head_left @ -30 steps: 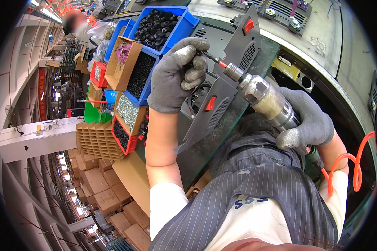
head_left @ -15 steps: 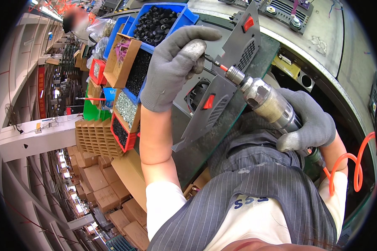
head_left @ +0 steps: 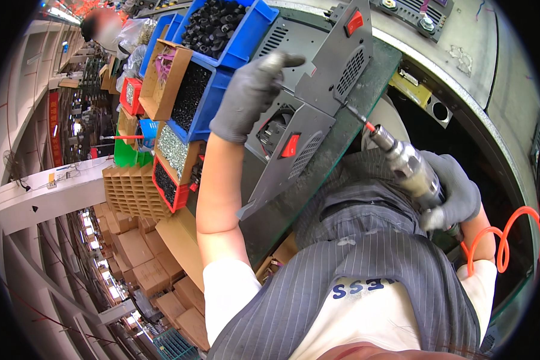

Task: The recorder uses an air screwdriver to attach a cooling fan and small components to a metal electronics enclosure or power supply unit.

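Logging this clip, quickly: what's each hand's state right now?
Left hand: index finger out; cannot tell whether the others hold anything.
Right hand: closed, holding the power screwdriver.

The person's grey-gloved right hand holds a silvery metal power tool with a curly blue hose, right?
Not quite: the curly hose is orange, not blue, as the head view shows. The grey-gloved right hand does hold the silvery metal power tool.
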`<state>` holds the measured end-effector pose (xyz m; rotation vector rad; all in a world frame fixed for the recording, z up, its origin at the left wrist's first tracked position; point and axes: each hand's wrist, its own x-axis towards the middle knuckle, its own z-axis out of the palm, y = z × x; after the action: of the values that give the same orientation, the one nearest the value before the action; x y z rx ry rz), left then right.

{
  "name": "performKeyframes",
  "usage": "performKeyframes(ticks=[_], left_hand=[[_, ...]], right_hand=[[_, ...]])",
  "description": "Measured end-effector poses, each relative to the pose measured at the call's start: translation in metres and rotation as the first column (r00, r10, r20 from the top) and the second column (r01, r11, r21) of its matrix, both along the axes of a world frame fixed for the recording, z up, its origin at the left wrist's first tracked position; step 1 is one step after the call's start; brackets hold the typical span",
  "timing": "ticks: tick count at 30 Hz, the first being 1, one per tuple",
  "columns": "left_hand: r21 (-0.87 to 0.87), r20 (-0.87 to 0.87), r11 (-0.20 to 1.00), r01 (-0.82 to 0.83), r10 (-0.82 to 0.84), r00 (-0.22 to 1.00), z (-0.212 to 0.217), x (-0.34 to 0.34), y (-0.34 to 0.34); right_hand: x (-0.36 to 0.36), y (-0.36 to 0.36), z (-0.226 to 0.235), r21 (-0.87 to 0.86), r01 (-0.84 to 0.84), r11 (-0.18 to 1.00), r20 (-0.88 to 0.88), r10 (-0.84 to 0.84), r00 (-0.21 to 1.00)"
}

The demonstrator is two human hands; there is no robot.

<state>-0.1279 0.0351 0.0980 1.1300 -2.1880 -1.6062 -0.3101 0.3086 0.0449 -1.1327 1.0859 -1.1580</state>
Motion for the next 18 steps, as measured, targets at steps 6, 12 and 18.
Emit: performKeyframes(ticks=[6,12,18], left_hand=[[-0.492,0.083,0.718,0.493,-0.525,0.847,-0.055,-0.011,-0.019],[-0.231,0.168,0.756,0.612,-0.589,0.790,-0.083,-0.006,-0.035],[-0.107,0.113,0.827,0.552,-0.542,0.833,-0.092,-0.001,-0.039]], right_hand=[[0.004,-0.001,-0.051,0.303,0.115,0.946,-0.067,-0.099,0.993],[0.000,-0.013,-0.063,0.286,0.069,0.956,0.001,-0.072,0.997],[-0.006,-0.023,-0.058,0.302,0.020,0.953,0.051,-0.037,0.998]])
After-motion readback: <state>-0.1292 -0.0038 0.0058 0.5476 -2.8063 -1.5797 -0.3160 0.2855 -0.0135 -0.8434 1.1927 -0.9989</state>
